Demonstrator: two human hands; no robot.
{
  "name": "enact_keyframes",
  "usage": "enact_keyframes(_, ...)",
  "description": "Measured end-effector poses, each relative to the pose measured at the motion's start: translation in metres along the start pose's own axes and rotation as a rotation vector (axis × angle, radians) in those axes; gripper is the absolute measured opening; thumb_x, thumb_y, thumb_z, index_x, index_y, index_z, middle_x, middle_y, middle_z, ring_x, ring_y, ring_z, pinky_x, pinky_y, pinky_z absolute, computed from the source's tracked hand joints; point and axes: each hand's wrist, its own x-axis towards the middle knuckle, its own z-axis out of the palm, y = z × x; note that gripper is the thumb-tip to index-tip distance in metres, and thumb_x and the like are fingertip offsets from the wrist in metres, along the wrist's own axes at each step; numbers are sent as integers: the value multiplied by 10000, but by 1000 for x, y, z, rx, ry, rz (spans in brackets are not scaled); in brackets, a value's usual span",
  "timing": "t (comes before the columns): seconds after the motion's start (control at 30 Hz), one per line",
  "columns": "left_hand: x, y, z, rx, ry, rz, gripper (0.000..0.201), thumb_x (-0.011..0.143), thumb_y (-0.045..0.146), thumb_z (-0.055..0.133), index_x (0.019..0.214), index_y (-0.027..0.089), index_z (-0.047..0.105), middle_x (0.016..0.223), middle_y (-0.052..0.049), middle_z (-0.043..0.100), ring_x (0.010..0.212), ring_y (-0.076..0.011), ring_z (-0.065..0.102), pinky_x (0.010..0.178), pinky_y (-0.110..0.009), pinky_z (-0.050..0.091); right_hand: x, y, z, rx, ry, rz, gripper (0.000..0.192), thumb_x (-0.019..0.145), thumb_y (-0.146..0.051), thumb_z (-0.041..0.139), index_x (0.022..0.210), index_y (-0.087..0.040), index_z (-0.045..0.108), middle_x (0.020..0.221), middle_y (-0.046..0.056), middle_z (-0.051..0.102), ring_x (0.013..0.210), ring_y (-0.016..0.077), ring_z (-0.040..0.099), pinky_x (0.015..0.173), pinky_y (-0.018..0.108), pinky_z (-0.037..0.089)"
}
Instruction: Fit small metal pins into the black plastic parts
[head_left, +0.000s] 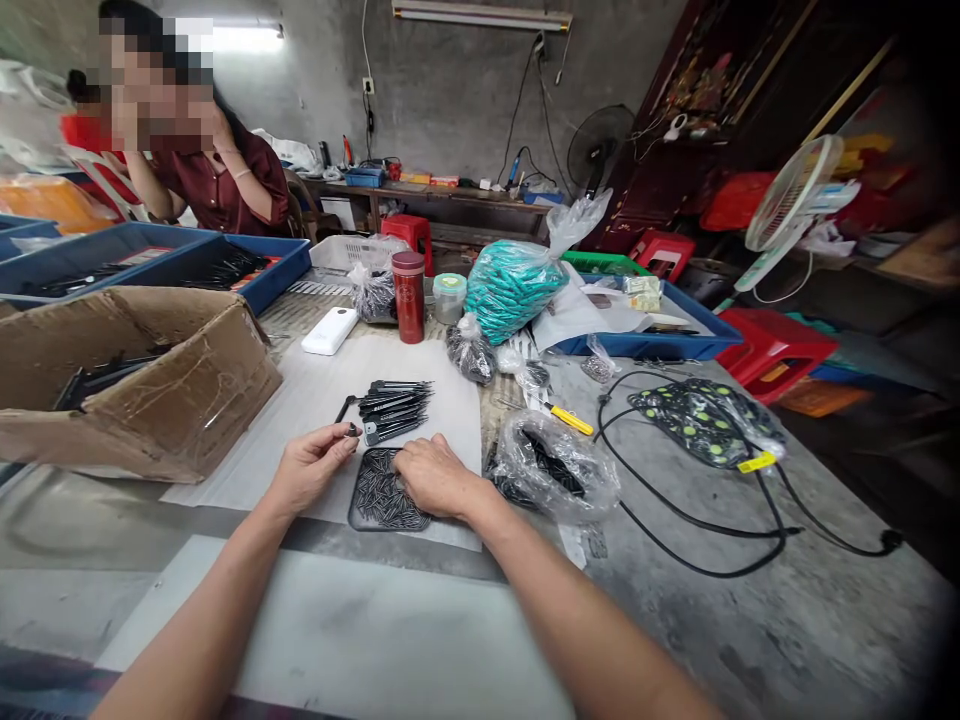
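Observation:
My left hand (319, 462) is closed, thumb and forefinger pinching a small dark piece (352, 430) at the left of a shallow tray. The black tray (352, 512) holds many short, thin metal pins or bits (386, 498). Over its right side, my right hand (439, 475) reaches in with curled fingers; their tips are hidden, so what they grip cannot be made out. Just beyond both hands lies a stack of slim black pointed tools (394, 408), side by side on white paper (315, 385).
A cardboard box (217, 410) with black parts stands left. Behind are a white power bank (330, 330), a red tumbler (409, 300) and a bag of teal pieces (517, 290). Rightward lie an opened plastic bag (592, 480), a yellow-handled tool (571, 419) and black cable (690, 540). A person (217, 180) sits across.

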Motion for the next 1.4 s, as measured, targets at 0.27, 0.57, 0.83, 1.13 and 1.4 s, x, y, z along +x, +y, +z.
enact_keyframes(0.27, 0, 0, -1, 122, -1, 169, 228, 670, 370, 579, 752, 165, 636, 655, -12, 582, 602, -138, 516, 586, -244, 428, 2, 6, -2, 212, 56, 69, 157, 792, -142, 377, 792, -148, 534, 806, 62, 604, 733, 165, 520, 666, 284, 345)
enact_keyframes(0.57, -3, 3, 2, 383, -112, 301, 198, 731, 347, 506, 790, 184, 601, 718, -33, 608, 679, -163, 554, 648, -252, 417, 2, 10, 2, 859, 304, 156, 211, 734, -142, 403, 885, -150, 551, 760, 4, 573, 690, 117, 495, 657, 233, 382)
enact_keyframes(0.83, -5, 1, 8, 450, -187, 359, 205, 784, 325, 445, 847, 183, 580, 771, -41, 631, 712, -168, 577, 647, -244, 429, 11, 14, 13, 1486, 434, 286, 136, 643, -250, 527, 751, -167, 520, 591, -50, 501, 500, 78, 447, 519, 215, 374)
enact_keyframes(1.13, -6, 3, 14, 441, -289, 391, 187, 814, 272, 411, 834, 185, 577, 745, -34, 597, 684, -148, 551, 640, -237, 423, 12, 7, 5, 1619, 508, 270, 204, 633, -349, 586, 639, -167, 496, 540, -48, 490, 468, 66, 419, 492, 215, 366)
enact_keyframes(1.4, -7, 5, 14, 443, -309, 363, 189, 809, 271, 414, 822, 186, 582, 719, -28, 588, 664, -147, 539, 624, -234, 417, 12, 5, 8, 1585, 476, 253, 209, 639, -358, 577, 653, -173, 481, 533, -54, 468, 467, 69, 403, 486, 216, 353)
